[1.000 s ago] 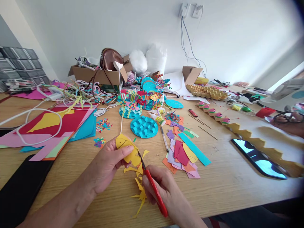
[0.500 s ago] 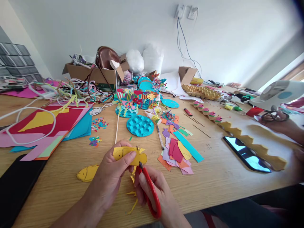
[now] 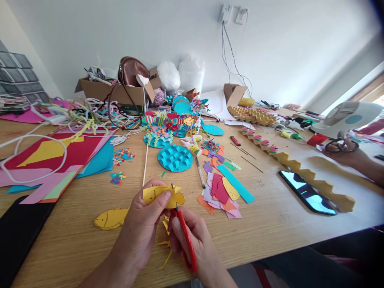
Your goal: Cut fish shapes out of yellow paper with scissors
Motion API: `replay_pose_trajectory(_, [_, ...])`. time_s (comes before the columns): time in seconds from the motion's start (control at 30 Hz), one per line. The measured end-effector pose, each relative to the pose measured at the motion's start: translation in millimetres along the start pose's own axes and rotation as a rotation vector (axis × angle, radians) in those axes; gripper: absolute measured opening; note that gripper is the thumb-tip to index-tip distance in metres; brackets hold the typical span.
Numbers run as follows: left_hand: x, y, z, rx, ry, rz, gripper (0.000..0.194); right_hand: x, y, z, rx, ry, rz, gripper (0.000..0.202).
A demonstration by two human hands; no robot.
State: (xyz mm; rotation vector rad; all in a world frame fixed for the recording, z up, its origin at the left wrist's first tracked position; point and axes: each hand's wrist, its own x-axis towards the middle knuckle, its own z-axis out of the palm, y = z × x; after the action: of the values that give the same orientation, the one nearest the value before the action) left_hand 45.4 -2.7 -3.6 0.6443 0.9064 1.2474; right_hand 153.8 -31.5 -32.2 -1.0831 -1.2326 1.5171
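Note:
My left hand [image 3: 141, 220] pinches a yellow paper fish [image 3: 156, 193] between thumb and fingers. A pen-drawn outline shows on it, and its tail end points right. In my right hand [image 3: 192, 236] are red-handled scissors [image 3: 187, 244], their fingers partly hidden behind the handle. The blade tips touch the paper's lower edge beside the tail. Left of my hands, a cut yellow fish [image 3: 109, 218] lies on the wooden table, partly covered by my left wrist. Thin yellow paper scraps [image 3: 164, 256] lie under my hands.
Coloured paper scraps [image 3: 220, 190] and a pen [image 3: 200, 172] lie beyond my right hand. A blue woven disc [image 3: 175, 158] sits ahead. A phone [image 3: 306, 193] is beside the egg-carton strip [image 3: 318, 180]. At right, another person's hand [image 3: 345, 156] holds scissors. Paper sheets [image 3: 60, 160] lie left.
The view has shifted slightly, so things on the table appear a little further left. Around the tail, the paper's lower edge looks slightly more trimmed. Both hands keep their holds.

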Motion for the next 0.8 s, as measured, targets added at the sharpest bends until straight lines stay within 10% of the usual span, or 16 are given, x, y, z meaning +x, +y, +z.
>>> replay_pose_trajectory(0.8, [6, 4, -13.5, 0.026, 0.051, 0.018, 0.017, -2, -1, -11, -0.143, -0.018, 0.001, 0.042])
